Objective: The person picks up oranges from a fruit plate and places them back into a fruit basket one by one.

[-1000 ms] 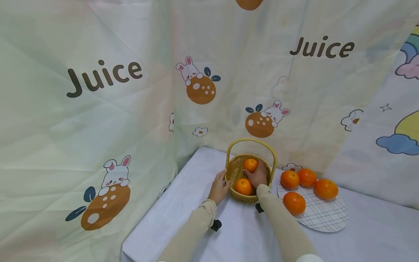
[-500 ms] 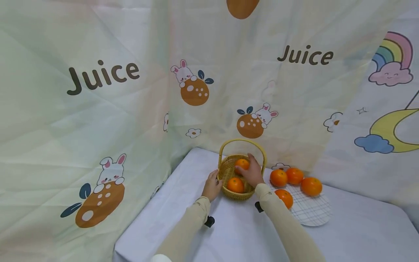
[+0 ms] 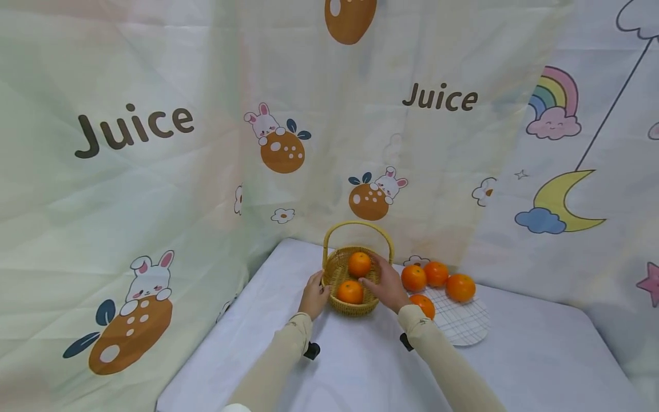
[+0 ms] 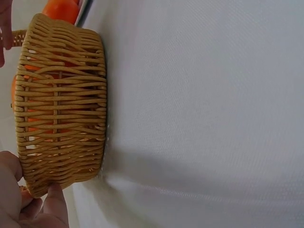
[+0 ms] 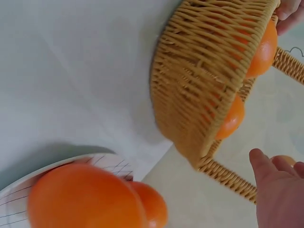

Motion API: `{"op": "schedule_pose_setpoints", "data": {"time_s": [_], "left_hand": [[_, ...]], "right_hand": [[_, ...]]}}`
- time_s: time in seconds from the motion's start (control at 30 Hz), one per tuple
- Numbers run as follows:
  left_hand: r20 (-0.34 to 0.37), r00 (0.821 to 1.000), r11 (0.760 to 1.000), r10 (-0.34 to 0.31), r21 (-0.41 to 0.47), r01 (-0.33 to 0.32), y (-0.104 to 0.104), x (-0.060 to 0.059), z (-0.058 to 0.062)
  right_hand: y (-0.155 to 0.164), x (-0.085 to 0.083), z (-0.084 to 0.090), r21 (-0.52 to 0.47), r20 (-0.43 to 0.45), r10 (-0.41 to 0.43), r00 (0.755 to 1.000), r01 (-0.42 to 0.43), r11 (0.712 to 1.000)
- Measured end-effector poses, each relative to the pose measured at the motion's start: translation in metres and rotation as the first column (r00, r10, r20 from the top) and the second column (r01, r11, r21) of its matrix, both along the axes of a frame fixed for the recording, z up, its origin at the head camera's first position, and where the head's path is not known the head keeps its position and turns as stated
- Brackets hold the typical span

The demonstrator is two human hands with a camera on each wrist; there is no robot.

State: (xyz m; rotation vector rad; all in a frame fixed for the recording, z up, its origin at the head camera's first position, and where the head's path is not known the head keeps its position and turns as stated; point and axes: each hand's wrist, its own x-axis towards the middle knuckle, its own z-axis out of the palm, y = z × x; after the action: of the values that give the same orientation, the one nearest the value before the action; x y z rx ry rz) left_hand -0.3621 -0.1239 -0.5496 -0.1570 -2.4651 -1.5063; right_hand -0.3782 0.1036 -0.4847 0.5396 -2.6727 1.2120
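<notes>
Left hand [image 3: 315,293] lay against the outer left wall of the wicker basket [image 3: 336,273], fingers curled on the weave, apparently to steady it on the worktop [image 3: 515,366]. Two oranges [image 3: 359,264] sat inside the basket, between both hands. Right hand [image 3: 385,281] hovered at the basket's right rim, fingers loose, grasping nothing, just clear of the fruit. Further right, four oranges [image 3: 460,287] rested on a checked plate [image 3: 465,326], placed close beside the basket.
</notes>
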Motion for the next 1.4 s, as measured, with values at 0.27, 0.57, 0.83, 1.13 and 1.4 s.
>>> {"op": "schedule_pose_setpoints", "data": {"time_s": [0.27,0.57,0.83,1.13,1.4], "left_hand": [[-0.014,1.000,1.000,0.008,-0.017,-0.008,-0.007,-0.002,0.000],[0.005,1.000,1.000,0.014,-0.018,-0.014,-0.010,0.000,0.003],[0.014,1.000,1.000,0.006,0.009,-0.006,-0.008,-0.003,0.003],[0.025,1.000,1.000,0.003,0.003,-0.003,-0.005,0.001,0.004],[0.016,1.000,1.000,0.002,0.021,-0.002,-0.001,-0.002,0.000]], "right_hand": [[0.027,0.011,-0.014,-0.135,0.001,0.029,1.000,-0.028,0.990],[0.068,0.018,-0.019,-0.032,-0.032,-0.105,0.994,0.104,0.994],[0.101,0.021,-0.034,-0.069,0.093,-0.230,0.969,0.237,0.969],[0.118,0.027,-0.056,-0.063,0.163,-0.266,0.950,0.279,0.958],[0.123,0.029,-0.066,-0.045,0.275,-0.293,0.916,0.317,0.947]]}}
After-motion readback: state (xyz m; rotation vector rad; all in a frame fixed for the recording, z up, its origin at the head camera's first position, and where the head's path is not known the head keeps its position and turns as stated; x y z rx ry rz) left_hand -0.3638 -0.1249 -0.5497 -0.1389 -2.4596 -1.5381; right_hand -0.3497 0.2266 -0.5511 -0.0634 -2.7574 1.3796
